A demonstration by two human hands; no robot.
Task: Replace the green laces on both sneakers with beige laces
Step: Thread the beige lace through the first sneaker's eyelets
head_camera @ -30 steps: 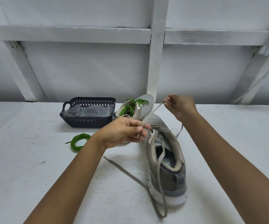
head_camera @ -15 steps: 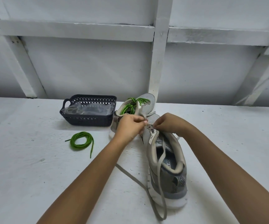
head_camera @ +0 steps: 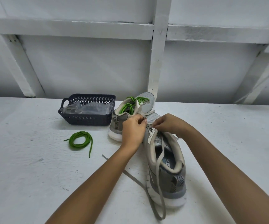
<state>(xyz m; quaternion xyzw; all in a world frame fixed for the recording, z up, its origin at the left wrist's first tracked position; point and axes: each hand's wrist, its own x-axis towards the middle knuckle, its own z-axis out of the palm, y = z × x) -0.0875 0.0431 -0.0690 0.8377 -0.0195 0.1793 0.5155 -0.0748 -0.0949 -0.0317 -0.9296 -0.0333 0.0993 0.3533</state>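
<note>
Body parts in view: two hands, two forearms.

1. Left forearm [head_camera: 98,180]: enters the view from 7 o'clock. It is bare along its whole visible length, from frame edge to wrist.
2. Right forearm [head_camera: 227,167]: enters from 4 o'clock. It is bare in the same way and appears wider at the frame edge, being closer to the wide-angle lens.
3. Left hand [head_camera: 133,131]: bare on back, knuckles and fingers. One nail shows at the hand's 1 o'clock edge and is short and pale.
4. Right hand [head_camera: 169,125]: bare on back and knuckles. Its fingertips are too small to make out.
</note>
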